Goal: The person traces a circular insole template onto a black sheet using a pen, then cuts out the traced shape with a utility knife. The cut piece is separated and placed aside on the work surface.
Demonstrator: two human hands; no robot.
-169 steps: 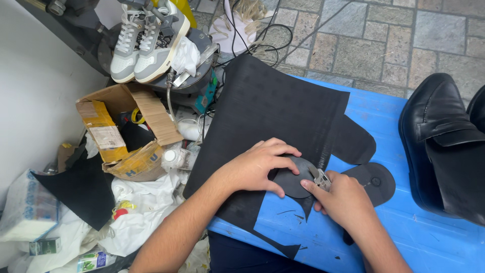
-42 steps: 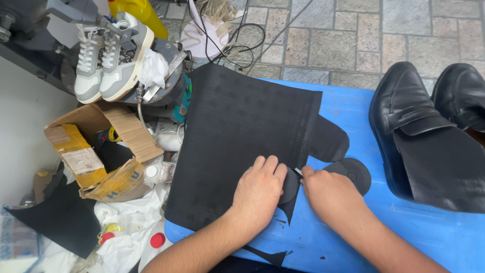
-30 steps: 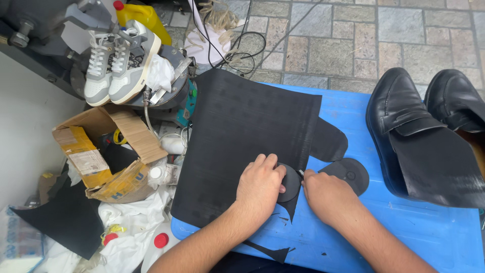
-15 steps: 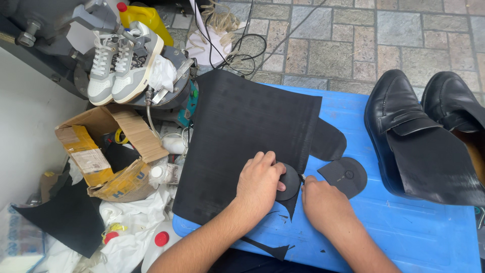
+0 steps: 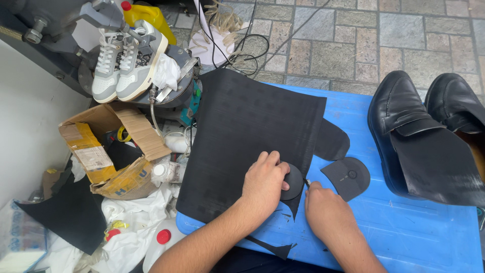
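Observation:
A large black rubber sheet (image 5: 252, 131) lies across a blue table (image 5: 404, 237). My left hand (image 5: 263, 182) presses flat on a round black heel piece (image 5: 294, 182) laid on the sheet's lower right corner. My right hand (image 5: 326, 212) is closed around a small knife whose metal tip (image 5: 306, 183) shows at the heel piece's edge. A cut black heel piece (image 5: 347, 177) lies just right of my hands, and another curved black piece (image 5: 331, 141) sits beside the sheet.
A pair of black leather shoes (image 5: 404, 131) with a black sheet over them stands at the right. Left of the table are grey-white sneakers (image 5: 126, 60), an open cardboard box (image 5: 106, 151), bottles, rags and cables on a stone floor. Black offcuts (image 5: 273, 248) lie at the table's front.
The view has shifted slightly. My right hand has crept a little lower along the heel piece's edge with the knife; my left hand stays pressed on it.

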